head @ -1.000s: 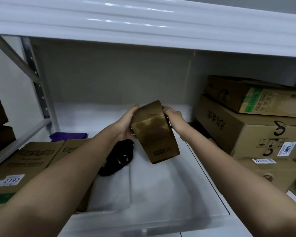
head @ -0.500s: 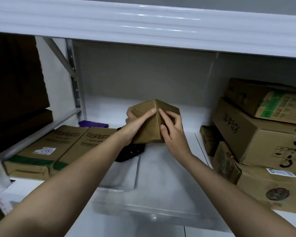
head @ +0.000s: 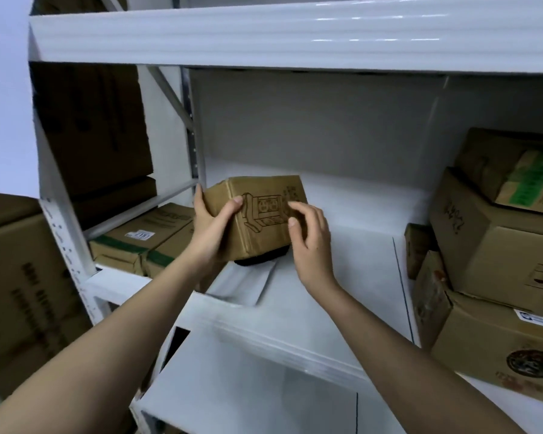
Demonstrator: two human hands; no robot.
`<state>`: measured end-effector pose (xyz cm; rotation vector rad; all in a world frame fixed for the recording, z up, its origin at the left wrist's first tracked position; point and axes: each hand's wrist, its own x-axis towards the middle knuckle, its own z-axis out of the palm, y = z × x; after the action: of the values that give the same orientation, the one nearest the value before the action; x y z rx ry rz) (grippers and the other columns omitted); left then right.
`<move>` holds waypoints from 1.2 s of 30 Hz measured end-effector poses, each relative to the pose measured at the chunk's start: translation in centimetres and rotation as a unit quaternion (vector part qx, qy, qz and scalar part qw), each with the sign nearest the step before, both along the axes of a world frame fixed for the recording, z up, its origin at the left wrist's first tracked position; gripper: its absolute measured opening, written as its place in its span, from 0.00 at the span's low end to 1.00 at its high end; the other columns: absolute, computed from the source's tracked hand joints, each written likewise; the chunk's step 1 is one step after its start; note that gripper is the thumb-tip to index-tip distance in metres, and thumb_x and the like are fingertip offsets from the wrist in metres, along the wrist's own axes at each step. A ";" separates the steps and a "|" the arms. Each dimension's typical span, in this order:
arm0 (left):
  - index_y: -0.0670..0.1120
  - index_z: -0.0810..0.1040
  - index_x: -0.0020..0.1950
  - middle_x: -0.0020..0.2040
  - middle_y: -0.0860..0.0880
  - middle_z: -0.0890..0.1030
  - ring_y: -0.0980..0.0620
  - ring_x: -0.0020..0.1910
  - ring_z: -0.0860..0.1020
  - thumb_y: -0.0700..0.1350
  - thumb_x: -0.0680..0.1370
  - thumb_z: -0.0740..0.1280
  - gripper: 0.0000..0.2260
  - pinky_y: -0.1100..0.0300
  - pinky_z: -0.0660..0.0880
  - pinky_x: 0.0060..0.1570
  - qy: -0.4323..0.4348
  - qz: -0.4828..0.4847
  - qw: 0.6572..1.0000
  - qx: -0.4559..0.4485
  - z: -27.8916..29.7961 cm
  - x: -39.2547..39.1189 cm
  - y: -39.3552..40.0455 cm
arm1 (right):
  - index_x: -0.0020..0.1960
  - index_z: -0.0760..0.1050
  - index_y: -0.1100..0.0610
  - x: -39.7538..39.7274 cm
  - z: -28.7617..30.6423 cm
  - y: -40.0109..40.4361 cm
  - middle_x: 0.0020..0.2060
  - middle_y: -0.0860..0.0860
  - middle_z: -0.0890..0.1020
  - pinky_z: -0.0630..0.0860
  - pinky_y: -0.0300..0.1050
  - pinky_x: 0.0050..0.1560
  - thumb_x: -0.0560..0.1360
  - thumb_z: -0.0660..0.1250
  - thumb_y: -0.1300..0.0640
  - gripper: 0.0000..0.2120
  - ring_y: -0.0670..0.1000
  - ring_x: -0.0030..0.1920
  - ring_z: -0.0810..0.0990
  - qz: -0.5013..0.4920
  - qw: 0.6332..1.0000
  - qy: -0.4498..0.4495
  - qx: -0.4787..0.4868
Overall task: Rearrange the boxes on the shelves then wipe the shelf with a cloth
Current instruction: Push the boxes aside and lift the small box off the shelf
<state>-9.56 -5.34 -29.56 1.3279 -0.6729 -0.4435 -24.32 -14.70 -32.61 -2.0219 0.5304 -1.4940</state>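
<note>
A small brown cardboard box [head: 264, 214] with a line drawing on its face is held above the white shelf [head: 351, 270], over a black object [head: 257, 260]. My left hand [head: 213, 223] grips the box's left end, with the thumb on the front face. My right hand [head: 311, 236] is at the box's right side; its loosely bent fingertips touch the front face. No cloth is visible.
Two flat taped boxes [head: 141, 239] lie at the shelf's left. Several larger boxes [head: 496, 245] are stacked at the right. A white sheet [head: 248, 285] lies under the black object. The upper shelf beam [head: 295, 36] hangs overhead. A big carton [head: 22, 277] stands at far left.
The box has been turned so its long printed face points toward me and has shifted left. My right hand has loosened from gripping the box to touching it. The view has pulled back.
</note>
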 end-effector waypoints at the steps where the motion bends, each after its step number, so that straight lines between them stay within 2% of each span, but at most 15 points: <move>1: 0.61 0.47 0.76 0.74 0.51 0.61 0.48 0.69 0.66 0.61 0.68 0.72 0.45 0.47 0.65 0.69 -0.005 0.013 1.000 0.009 -0.3 0.2 0.9 | 0.60 0.75 0.55 0.2 -0.5 0.2 0.54 0.43 0.74 0.71 0.46 0.62 0.78 0.59 0.55 0.13 0.45 0.58 0.73 -0.019 0.998 -0.018 0.051; 3: 0.64 0.48 0.75 0.73 0.50 0.61 0.48 0.69 0.66 0.66 0.62 0.72 0.49 0.45 0.64 0.69 -0.016 0.047 0.998 0.031 -0.9 0.6 2.6 | 0.57 0.73 0.56 0.6 -1.3 0.3 0.49 0.43 0.73 0.74 0.48 0.55 0.77 0.61 0.62 0.10 0.49 0.53 0.76 -0.051 0.988 -0.019 0.143; 4: 0.65 0.48 0.75 0.73 0.50 0.61 0.48 0.69 0.66 0.67 0.60 0.71 0.49 0.45 0.64 0.69 -0.022 0.061 0.997 0.042 -1.2 0.7 3.4 | 0.56 0.72 0.57 0.9 -1.9 0.3 0.48 0.44 0.73 0.74 0.47 0.49 0.77 0.61 0.63 0.09 0.51 0.51 0.77 -0.059 0.981 0.014 0.186; 6: 0.67 0.49 0.74 0.73 0.49 0.61 0.47 0.69 0.65 0.69 0.59 0.72 0.49 0.44 0.64 0.69 -0.040 0.085 0.994 0.060 -2.0 1.1 4.6 | 0.56 0.71 0.55 1.5 -3.1 0.1 0.50 0.48 0.77 0.69 0.42 0.42 0.77 0.61 0.61 0.08 0.52 0.49 0.77 -0.053 0.954 0.134 0.262; 9: 0.67 0.50 0.73 0.72 0.49 0.61 0.47 0.70 0.64 0.69 0.59 0.71 0.48 0.43 0.64 0.69 -0.075 0.114 0.987 0.081 -2.9 1.1 5.8 | 0.51 0.68 0.52 2.8 -5.1 0.0 0.52 0.52 0.80 0.75 0.45 0.49 0.76 0.61 0.58 0.04 0.56 0.51 0.80 -0.030 0.910 0.260 0.322; 11: 0.65 0.51 0.73 0.72 0.48 0.61 0.46 0.70 0.64 0.68 0.58 0.70 0.48 0.44 0.63 0.69 -0.098 0.131 0.983 0.087 -3.2 0.9 6.2 | 0.54 0.67 0.55 3.7 -6.1 0.1 0.46 0.52 0.79 0.77 0.48 0.49 0.76 0.62 0.57 0.08 0.58 0.48 0.82 -0.018 0.887 0.290 0.359; 13: 0.64 0.52 0.74 0.70 0.46 0.62 0.46 0.69 0.63 0.67 0.58 0.69 0.47 0.48 0.61 0.69 -0.120 0.147 0.978 0.090 -3.5 0.1 6.4 | 0.56 0.64 0.57 4.0 -6.5 0.5 0.38 0.50 0.77 0.75 0.44 0.35 0.76 0.61 0.57 0.11 0.56 0.39 0.83 0.011 0.865 0.304 0.399; 15: 0.64 0.51 0.74 0.69 0.46 0.61 0.47 0.68 0.63 0.64 0.61 0.71 0.46 0.53 0.60 0.66 -0.153 0.156 0.971 0.093 -4.1 -0.5 6.4 | 0.54 0.62 0.56 4.3 -6.7 0.7 0.39 0.51 0.78 0.68 0.40 0.26 0.76 0.61 0.58 0.10 0.53 0.31 0.81 0.024 0.854 0.315 0.413; 17: 0.63 0.50 0.74 0.69 0.45 0.60 0.47 0.69 0.61 0.60 0.64 0.73 0.45 0.54 0.59 0.65 -0.180 0.166 0.965 0.098 -4.8 -0.7 6.2 | 0.53 0.61 0.56 4.7 -6.9 0.7 0.39 0.52 0.78 0.66 0.39 0.25 0.76 0.62 0.59 0.10 0.51 0.28 0.80 0.019 0.849 0.321 0.419; 21: 0.63 0.51 0.74 0.70 0.44 0.59 0.46 0.69 0.60 0.56 0.67 0.75 0.44 0.51 0.61 0.65 -0.185 0.185 0.959 0.111 -5.8 -0.6 5.5 | 0.53 0.60 0.57 5.1 -7.5 0.7 0.35 0.54 0.78 0.66 0.39 0.24 0.76 0.63 0.61 0.12 0.52 0.30 0.81 0.007 0.841 0.331 0.428; 26: 0.61 0.51 0.74 0.68 0.45 0.59 0.45 0.69 0.61 0.55 0.65 0.77 0.45 0.51 0.62 0.66 -0.200 0.197 0.955 0.096 -6.8 -0.7 4.2 | 0.55 0.61 0.57 5.4 -7.5 0.6 0.46 0.57 0.79 0.67 0.37 0.23 0.77 0.60 0.64 0.10 0.49 0.28 0.79 0.009 0.843 0.333 0.422; 29: 0.60 0.51 0.74 0.67 0.45 0.59 0.45 0.69 0.61 0.55 0.65 0.77 0.46 0.51 0.61 0.67 -0.202 0.204 0.954 0.084 -7.4 -0.7 3.5 | 0.54 0.61 0.56 5.4 -7.3 0.6 0.38 0.54 0.77 0.67 0.36 0.23 0.77 0.60 0.65 0.10 0.48 0.27 0.77 0.012 0.838 0.346 0.421; 31: 0.60 0.51 0.74 0.67 0.45 0.60 0.45 0.69 0.61 0.55 0.64 0.77 0.47 0.53 0.61 0.67 -0.195 0.210 0.955 0.079 -7.8 -0.8 3.1 | 0.55 0.62 0.56 5.5 -7.3 0.5 0.37 0.53 0.76 0.68 0.36 0.22 0.77 0.60 0.65 0.10 0.48 0.27 0.77 0.015 0.835 0.352 0.423; 36: 0.60 0.49 0.74 0.67 0.45 0.58 0.44 0.69 0.60 0.56 0.64 0.77 0.48 0.53 0.61 0.66 -0.193 0.207 0.956 0.075 -9.0 -0.9 2.5 | 0.53 0.63 0.55 5.3 -7.2 0.5 0.45 0.56 0.78 0.69 0.35 0.23 0.78 0.60 0.65 0.09 0.47 0.28 0.78 0.025 0.833 0.353 0.425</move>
<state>-10.48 -2.88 -38.57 1.6733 -0.6643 0.1137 -19.01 -14.21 -39.84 -1.7186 1.1674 -0.2594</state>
